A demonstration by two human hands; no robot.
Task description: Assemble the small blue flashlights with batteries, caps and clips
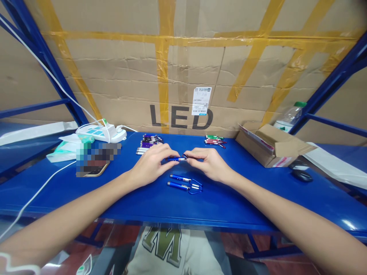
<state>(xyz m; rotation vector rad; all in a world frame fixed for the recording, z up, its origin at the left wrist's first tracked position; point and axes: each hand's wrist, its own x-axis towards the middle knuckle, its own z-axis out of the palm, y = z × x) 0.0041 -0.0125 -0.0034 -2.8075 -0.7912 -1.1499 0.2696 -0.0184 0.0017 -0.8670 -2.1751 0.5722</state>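
Note:
Between my two hands, just above the blue table, is a small blue penlight [177, 159] with a carabiner clip. My left hand [151, 163] pinches its left end between thumb and fingers. The clip end is pinched by my right hand [211, 164], whose fingertips partly hide the clip. Nearer to me lie two more blue penlights [178, 185], side by side with their clips to the right. Beyond my left hand are several purple, black and silver penlights [147, 143], partly covered by that hand. A small group of green and red penlights [213, 141] lies behind my right hand.
An open cardboard box [265, 147] stands at the right, with a black mouse [302, 175] near it. On the left are a phone [97, 168], a tissue pack [61, 149] and a white power strip [114, 133] with cables. A large carton [120, 76] walls off the back.

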